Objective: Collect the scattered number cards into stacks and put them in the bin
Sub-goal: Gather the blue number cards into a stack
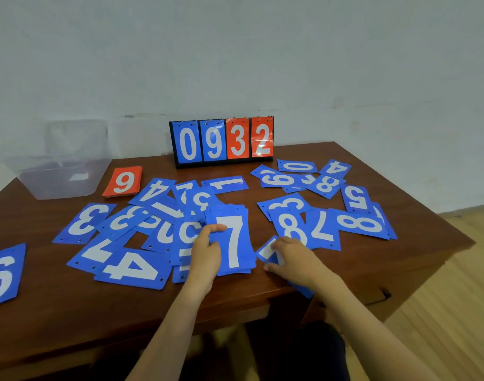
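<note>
Several blue number cards lie scattered over the brown table. My left hand grips a stack of blue cards with a 7 on top, thumb across its upper left corner. My right hand lies flat on a single blue card just right of the stack, fingers pressing it; whether it grips the card I cannot tell. A stack of red cards with a 9 on top sits at the back left. The clear plastic bin stands at the table's far left corner.
A flip scoreboard showing 0932 stands at the back middle against the wall. One blue 6 card lies at the left edge. The table's right edge drops to a wooden floor.
</note>
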A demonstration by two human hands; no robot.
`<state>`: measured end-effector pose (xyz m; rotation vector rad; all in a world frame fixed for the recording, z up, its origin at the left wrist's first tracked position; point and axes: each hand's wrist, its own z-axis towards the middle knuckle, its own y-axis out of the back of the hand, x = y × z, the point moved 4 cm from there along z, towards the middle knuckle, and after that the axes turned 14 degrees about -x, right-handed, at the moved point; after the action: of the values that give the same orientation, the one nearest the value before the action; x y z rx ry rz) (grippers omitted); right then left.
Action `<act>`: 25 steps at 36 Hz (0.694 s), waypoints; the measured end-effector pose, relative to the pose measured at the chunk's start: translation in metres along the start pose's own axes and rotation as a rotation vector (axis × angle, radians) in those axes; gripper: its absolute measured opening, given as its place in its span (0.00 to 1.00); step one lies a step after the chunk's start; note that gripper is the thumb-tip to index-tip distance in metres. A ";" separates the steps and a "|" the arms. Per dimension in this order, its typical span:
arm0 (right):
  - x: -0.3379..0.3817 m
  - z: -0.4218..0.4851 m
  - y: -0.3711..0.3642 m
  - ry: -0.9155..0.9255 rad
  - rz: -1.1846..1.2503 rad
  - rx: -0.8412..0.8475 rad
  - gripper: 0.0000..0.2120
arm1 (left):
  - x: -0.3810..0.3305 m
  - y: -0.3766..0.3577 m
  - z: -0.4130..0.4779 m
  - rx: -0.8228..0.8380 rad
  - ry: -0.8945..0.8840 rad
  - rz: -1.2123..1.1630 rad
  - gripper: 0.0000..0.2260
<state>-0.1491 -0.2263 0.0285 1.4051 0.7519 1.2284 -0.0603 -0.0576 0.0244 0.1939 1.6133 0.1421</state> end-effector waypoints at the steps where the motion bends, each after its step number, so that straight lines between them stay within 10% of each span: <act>1: 0.003 -0.002 -0.001 0.010 -0.027 -0.005 0.24 | 0.000 -0.001 -0.002 -0.001 -0.004 0.005 0.18; 13: 0.024 -0.030 -0.008 0.190 -0.107 0.166 0.47 | 0.012 0.027 -0.010 -0.093 -0.005 0.004 0.18; 25: 0.031 -0.017 0.003 0.124 0.052 0.366 0.42 | 0.014 0.052 -0.015 -0.126 0.011 -0.030 0.18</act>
<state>-0.1576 -0.1930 0.0376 1.6615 1.0732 1.2703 -0.0736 -0.0032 0.0223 0.0717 1.6120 0.2213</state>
